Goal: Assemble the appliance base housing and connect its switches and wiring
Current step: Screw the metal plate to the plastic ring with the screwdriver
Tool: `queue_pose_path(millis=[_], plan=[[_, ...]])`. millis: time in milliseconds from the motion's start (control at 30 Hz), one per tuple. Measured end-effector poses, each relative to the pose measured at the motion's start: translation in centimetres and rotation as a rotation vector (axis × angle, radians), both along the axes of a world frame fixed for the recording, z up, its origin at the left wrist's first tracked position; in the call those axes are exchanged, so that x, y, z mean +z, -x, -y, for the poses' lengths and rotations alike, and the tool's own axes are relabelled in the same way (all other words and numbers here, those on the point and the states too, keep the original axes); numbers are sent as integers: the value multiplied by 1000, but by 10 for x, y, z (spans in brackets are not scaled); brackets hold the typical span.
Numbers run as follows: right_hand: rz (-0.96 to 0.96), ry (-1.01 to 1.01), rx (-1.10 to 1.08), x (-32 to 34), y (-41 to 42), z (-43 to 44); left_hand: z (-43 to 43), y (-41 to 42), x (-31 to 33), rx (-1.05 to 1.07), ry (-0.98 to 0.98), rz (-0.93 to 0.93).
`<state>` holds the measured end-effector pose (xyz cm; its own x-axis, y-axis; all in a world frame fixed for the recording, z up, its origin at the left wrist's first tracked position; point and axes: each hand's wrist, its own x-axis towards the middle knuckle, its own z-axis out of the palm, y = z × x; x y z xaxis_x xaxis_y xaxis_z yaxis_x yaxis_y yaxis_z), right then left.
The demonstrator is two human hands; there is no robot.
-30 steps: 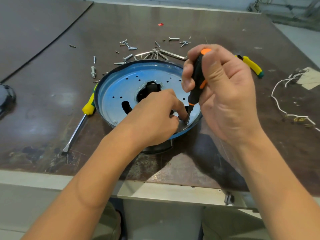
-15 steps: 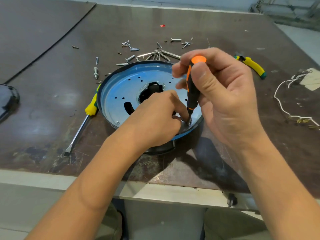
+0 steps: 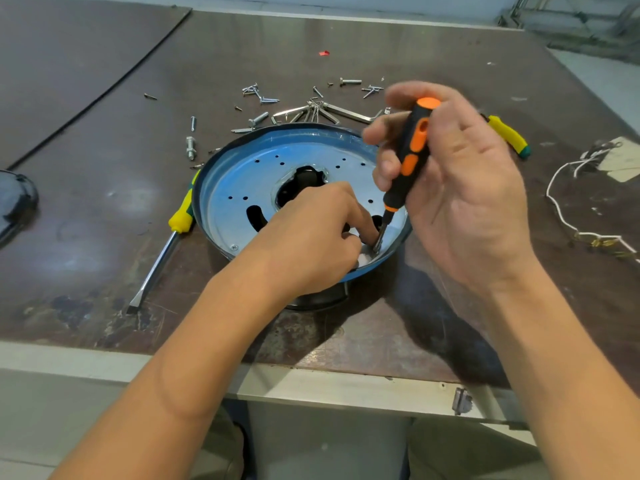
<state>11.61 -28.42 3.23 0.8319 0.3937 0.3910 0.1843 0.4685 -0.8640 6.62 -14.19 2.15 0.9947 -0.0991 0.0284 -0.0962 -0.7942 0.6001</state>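
Note:
The round blue base housing (image 3: 242,178) lies on the table with its black centre opening (image 3: 301,183) showing. My right hand (image 3: 460,202) grips a black and orange screwdriver (image 3: 410,157), its tip down at the housing's near right rim. My left hand (image 3: 311,244) rests on the plate with its fingertips pinched at the screwdriver tip; what they hold is hidden.
Loose screws and bolts (image 3: 256,93) and a bunch of hex keys (image 3: 318,110) lie behind the housing. A yellow-handled flat screwdriver (image 3: 162,251) lies to its left, a yellow-handled tool (image 3: 509,136) and white wiring (image 3: 568,202) to the right. The table's front edge (image 3: 311,382) is near.
My right hand has turned on the screwdriver: the fingers have opened out and the handle shows more. The tip stays at the same spot, and my left hand stays put.

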Motion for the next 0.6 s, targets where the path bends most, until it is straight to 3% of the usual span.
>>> queue_pose_path(millis=[200, 433, 600], plan=[[160, 35, -8, -2, 4, -3, 0, 1, 0, 10, 14, -13], [70, -7, -148, -4, -1, -1, 1, 1, 0, 15, -3, -3], [-43, -21, 13, 0, -2, 3, 1, 1, 0, 3, -4, -4]])
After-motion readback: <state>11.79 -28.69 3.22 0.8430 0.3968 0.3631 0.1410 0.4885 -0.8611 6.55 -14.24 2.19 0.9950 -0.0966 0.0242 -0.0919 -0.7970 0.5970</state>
